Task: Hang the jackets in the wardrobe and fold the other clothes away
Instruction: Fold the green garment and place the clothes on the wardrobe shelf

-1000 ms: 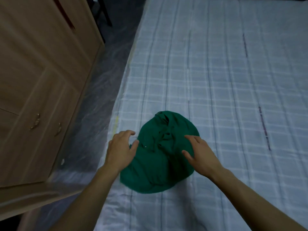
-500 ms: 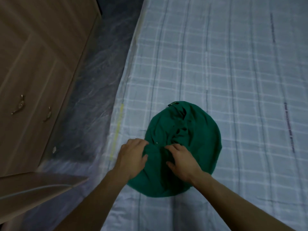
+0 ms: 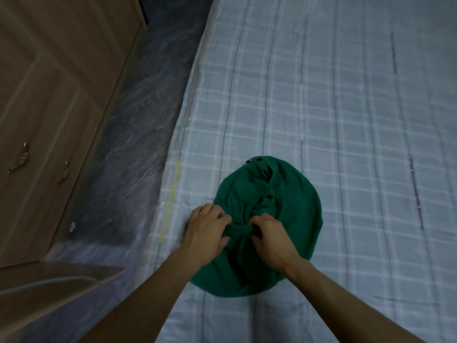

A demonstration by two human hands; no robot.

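Note:
A crumpled green garment (image 3: 294,209) lies in a rounded heap on the bed (image 3: 333,100), near the bed's left edge. My left hand (image 3: 206,232) grips the cloth at the heap's left side, fingers curled into a bunched fold. My right hand (image 3: 269,237) grips the same bunched fold just to the right, fingers curled down into it. The two hands sit almost touching over the near middle of the heap. Part of the garment is hidden under my hands and wrists.
The bed has a pale blue checked sheet. A wooden wardrobe (image 3: 49,102) with two metal door handles (image 3: 19,158) stands at the left. A wooden surface (image 3: 49,276) juts in at the lower left. Between wardrobe and bed runs a dark glossy floor strip (image 3: 138,134).
Both hands have closed in from the heap's sides to its near middle and taken hold of a bunched fold. The view has shifted forward, so the heap sits more centrally.

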